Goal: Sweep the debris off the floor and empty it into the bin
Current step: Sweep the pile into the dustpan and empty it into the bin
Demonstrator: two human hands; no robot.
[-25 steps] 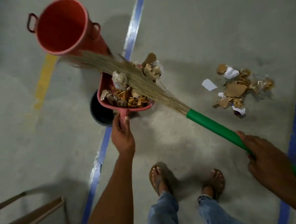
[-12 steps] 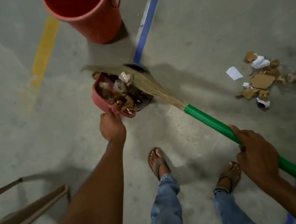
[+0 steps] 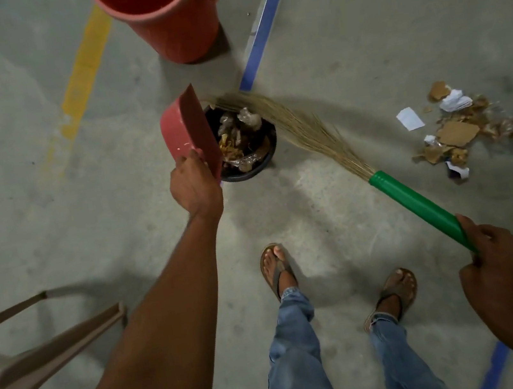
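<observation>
Head view: emptying pink plastic dustpan (image 3: 184, 131) gripped in left hand (image 3: 195, 187) into round black bin (image 3: 255, 173); next, probably sweeping cardboard scraps (image 3: 457, 134) beyond right hand (image 3: 503, 276) gripping green-handled straw broom (image 3: 417, 199).

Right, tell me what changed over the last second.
The left hand tipped the pink plastic dustpan from level to steeply on edge; its scraps now lie in the small black bin. Unchanged: the right hand grips the green-handled grass broom, and the cardboard-and-paper pile remains on the floor.

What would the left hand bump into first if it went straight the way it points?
Probably the black bin, right past the dustpan the left hand grips, though the hand may be above it; depth is unclear.
</observation>
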